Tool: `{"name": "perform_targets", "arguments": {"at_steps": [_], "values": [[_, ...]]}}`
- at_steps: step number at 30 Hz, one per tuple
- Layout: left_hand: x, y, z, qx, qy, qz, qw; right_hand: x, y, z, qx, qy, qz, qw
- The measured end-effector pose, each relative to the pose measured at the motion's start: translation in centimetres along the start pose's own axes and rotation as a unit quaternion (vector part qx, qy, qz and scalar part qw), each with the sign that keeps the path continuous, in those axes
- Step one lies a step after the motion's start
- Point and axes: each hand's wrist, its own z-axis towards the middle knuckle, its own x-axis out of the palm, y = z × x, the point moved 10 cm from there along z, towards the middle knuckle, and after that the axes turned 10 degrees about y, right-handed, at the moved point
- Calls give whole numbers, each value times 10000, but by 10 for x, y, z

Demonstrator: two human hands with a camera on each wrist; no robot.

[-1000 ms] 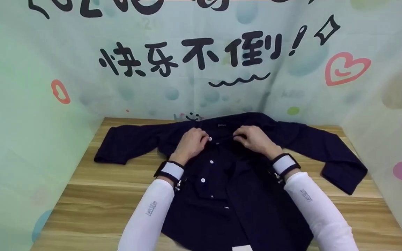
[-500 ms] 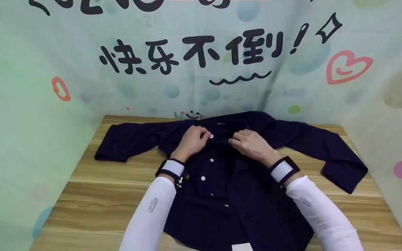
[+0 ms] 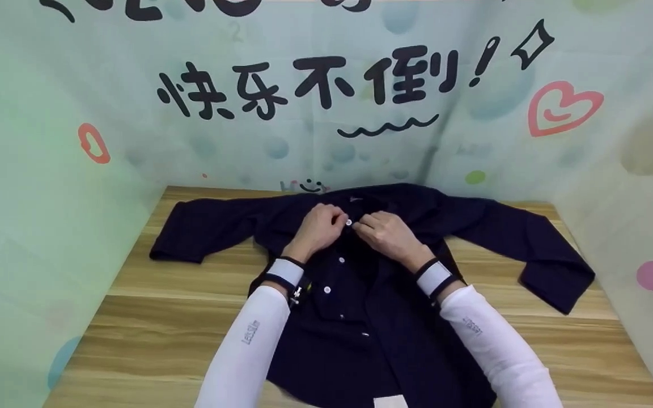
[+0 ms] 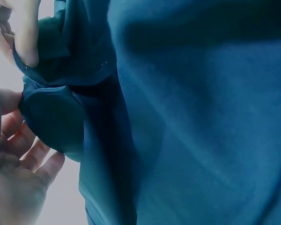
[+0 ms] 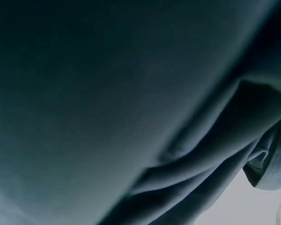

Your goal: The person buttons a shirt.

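I see the dark shirt (image 3: 360, 294) lying front up on the wooden table (image 3: 134, 317), its collar at the far edge. Left of its top button (image 3: 348, 222), my left hand (image 3: 318, 229) pinches the placket edge with curled fingers. Right of that button, my right hand (image 3: 386, 233) has slid in from further right over the last second and now pinches the opposite edge right beside it. I judge both edges are meeting to fasten the button.
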Motion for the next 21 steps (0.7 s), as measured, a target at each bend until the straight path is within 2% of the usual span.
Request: {"name": "perform_targets", "arguments": {"at_steps": [12,21], "values": [[2,0,0,5,221,-132,9997,-3,1,-1,144,-205,128,9996],[2,4,1,-96,302,-151,9994,-1,-1,4,340,18,225,9992]]}}
